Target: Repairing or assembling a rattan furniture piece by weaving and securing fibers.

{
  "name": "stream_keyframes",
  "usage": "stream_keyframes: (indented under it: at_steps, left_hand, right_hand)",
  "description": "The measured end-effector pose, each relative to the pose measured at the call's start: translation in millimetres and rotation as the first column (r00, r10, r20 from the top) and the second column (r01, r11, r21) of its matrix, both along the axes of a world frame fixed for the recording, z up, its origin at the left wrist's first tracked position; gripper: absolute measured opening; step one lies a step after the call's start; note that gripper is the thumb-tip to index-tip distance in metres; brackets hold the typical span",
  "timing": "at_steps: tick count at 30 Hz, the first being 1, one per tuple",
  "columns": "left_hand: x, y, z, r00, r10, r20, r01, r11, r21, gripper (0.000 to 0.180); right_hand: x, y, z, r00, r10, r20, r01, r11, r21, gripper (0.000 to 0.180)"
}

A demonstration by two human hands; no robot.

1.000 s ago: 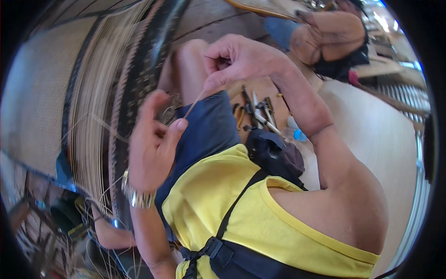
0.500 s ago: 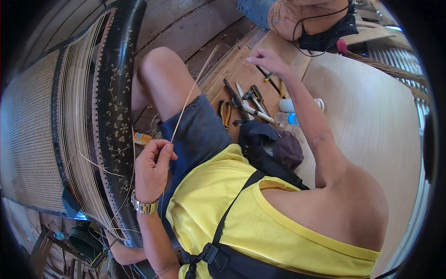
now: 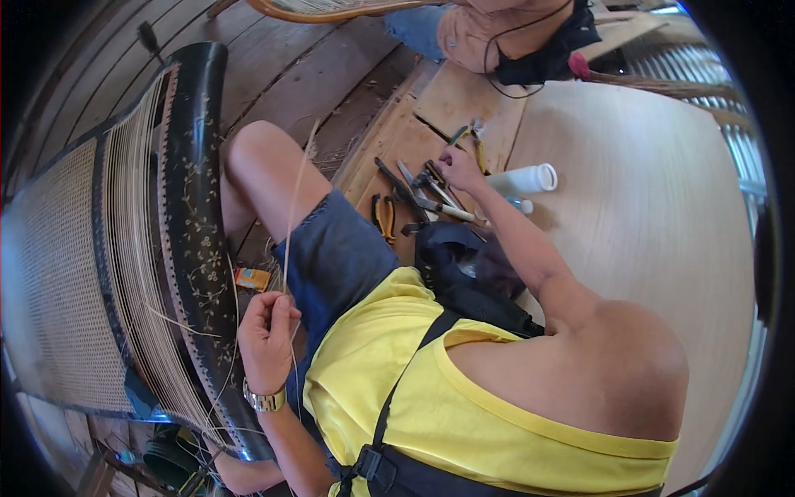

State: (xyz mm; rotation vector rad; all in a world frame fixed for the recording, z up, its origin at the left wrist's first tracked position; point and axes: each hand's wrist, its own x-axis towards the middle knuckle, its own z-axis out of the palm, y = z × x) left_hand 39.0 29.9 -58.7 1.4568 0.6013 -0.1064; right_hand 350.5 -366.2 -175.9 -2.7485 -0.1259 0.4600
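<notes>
My left hand [image 3: 269, 338] pinches a long, thin cane strip [image 3: 294, 199] between thumb and fingers; one end rises past my knee and the other hangs below the hand. Close by on the left is a black curved rail with a painted floral pattern [image 3: 199, 190], edging a panel of woven cane [image 3: 66, 273] and parallel loose strands [image 3: 137, 215]. My right hand [image 3: 460, 168] is out among hand tools, its fingers curled down. Whatever it grips is hidden. Around it lie yellow-and-green-handled pliers [image 3: 479, 149], orange-handled pliers [image 3: 383, 219] and a dark long-handled tool [image 3: 396, 182].
Beyond the right hand lies a white cylindrical container [image 3: 527, 179] beside a small clear bottle [image 3: 520, 205]. A dark cloth bag [image 3: 455, 253] rests against my side. Another person's leg [image 3: 464, 41] is at the top. An orange packet [image 3: 252, 278] sits near the rail.
My right hand has come down and nearer, from raised above the tools to among them. My left hand keeps its pinch on the cane strip. The white container looks shifted and turned.
</notes>
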Motion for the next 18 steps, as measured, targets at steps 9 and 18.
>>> stream_keyframes:
  at_steps: [9,18]
  left_hand:
    - [-6,-5,-4,1.0,0.009,-0.02,-0.011,0.998,-0.067,0.016]
    - [-22,-4,-9,0.993,0.039,-0.108,-0.037,0.999,0.021,0.016]
  right_hand:
    - [-25,-53,-16,0.999,-0.03,0.023,0.036,0.961,-0.274,0.049]
    - [28,-56,-56,0.958,-0.161,0.239,0.229,0.929,-0.291,0.076]
